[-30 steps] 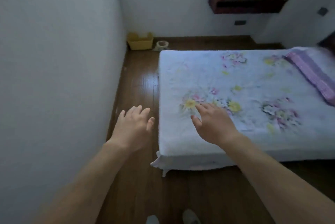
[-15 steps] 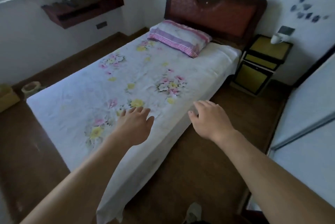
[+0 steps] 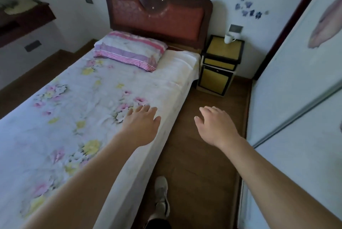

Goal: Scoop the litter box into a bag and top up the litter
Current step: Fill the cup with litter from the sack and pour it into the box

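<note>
Beside the bed [image 3: 74, 108], my view has swung from the window corner to the nightstand [image 3: 220, 62], my left hand [image 3: 142, 123] and right hand [image 3: 215, 126] hover with fingers [image 3: 148, 110] open and empty, and no litter box shows, so I judge the search continues.

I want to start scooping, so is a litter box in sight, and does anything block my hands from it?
No litter box, scoop or bag shows here, so blocking cannot be judged. The left hand hangs over the bed, the right hand over the floor, both empty.
</note>
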